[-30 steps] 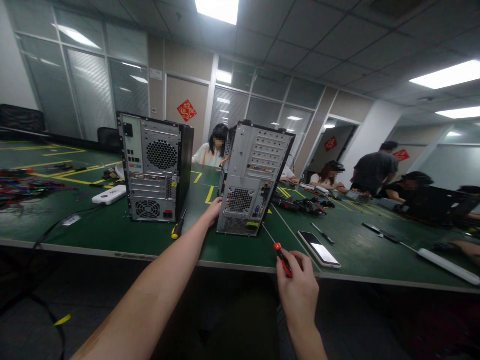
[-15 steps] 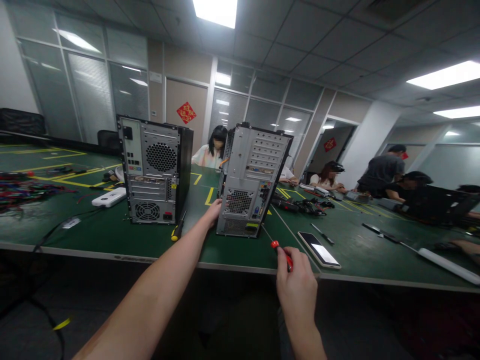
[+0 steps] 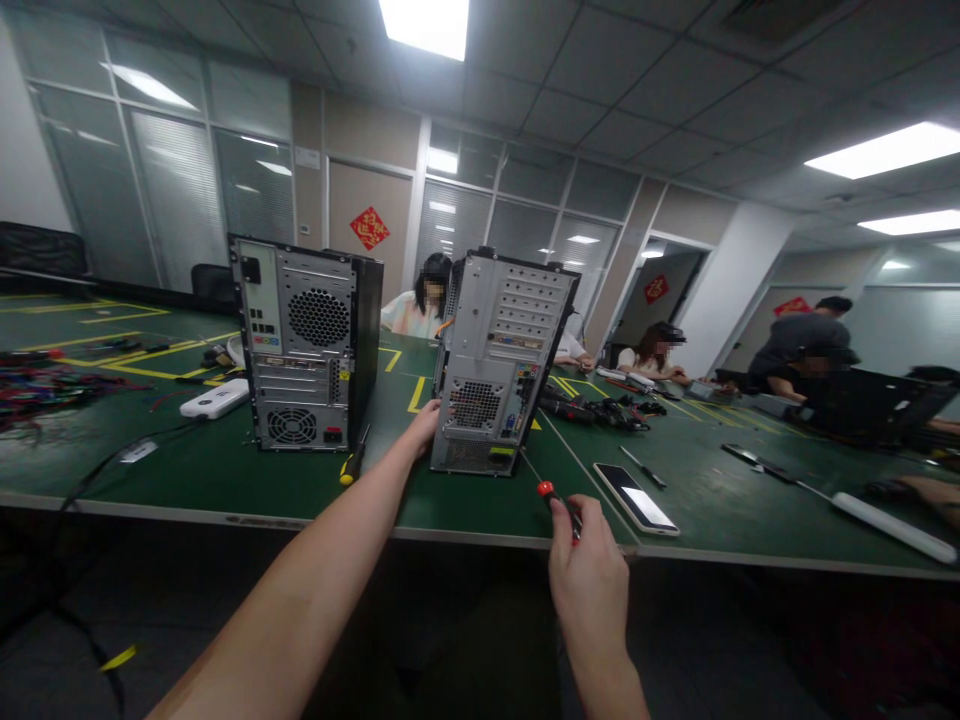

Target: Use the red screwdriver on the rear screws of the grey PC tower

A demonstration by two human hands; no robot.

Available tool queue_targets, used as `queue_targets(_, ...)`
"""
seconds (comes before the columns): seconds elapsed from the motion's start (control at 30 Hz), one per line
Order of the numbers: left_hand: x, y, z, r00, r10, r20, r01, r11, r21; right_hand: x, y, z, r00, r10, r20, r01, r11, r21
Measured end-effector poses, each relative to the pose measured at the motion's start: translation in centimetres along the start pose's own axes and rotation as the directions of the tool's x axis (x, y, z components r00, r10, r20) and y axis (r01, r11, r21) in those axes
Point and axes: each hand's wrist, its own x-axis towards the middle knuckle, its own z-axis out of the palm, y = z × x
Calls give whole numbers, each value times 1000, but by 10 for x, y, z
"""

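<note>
A grey computer tower (image 3: pixel 491 330) stands upright on the green table, its back panel facing me. At its lower left edge, my left hand (image 3: pixel 427 425) grips the side of the case; the fingertips are partly hidden behind it. My right hand (image 3: pixel 589 560) is closed round the handle of a red-and-black screwdriver (image 3: pixel 547 490). The thin shaft points up and left, with its tip at the lower right corner of the tower's back. Whether the tip sits on a screw is too small to tell.
Left of it stands a second computer tower (image 3: pixel 307 340), with a yellow-and-black screwdriver (image 3: pixel 351 468) beside its base. A phone (image 3: pixel 636 498) lies right of my right hand. Black cables (image 3: pixel 607 410), a white power strip (image 3: pixel 215 398) and coloured wires (image 3: pixel 52 390) lie farther off. Several people sit or stand beyond.
The screwdriver handle has turned in my right hand: more black now shows where red was. My left hand stays on the tower. The whole view has shifted very slightly.
</note>
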Motion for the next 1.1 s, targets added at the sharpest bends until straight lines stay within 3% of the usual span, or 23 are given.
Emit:
queue_targets(0.13,-1,3,1,994,-107,14,107,992,-62,-2,-8,-9,997,-30,68,27,999,47)
queue_targets(0.23,-3,3,2,994,-106,19,107,992,-71,-3,-10,-11,997,-69,43,65,994,89)
queue_targets(0.43,-5,5,2,995,-95,25,97,993,-63,0,-4,-6,997,49,53,-49,999,5)
queue_targets(0.67,-7,10,7,994,-113,2,112,990,-85,-2,-6,-9,994,-108,23,105,989,108)
queue_targets(0.87,-9,11,7,993,-116,-6,115,988,-102,-2,3,-2,1000,11,20,-12,1000,26)
queue_targets(1.1,-10,11,5,994,-105,30,107,991,-80,-2,-4,-9,996,-57,62,51,995,91)
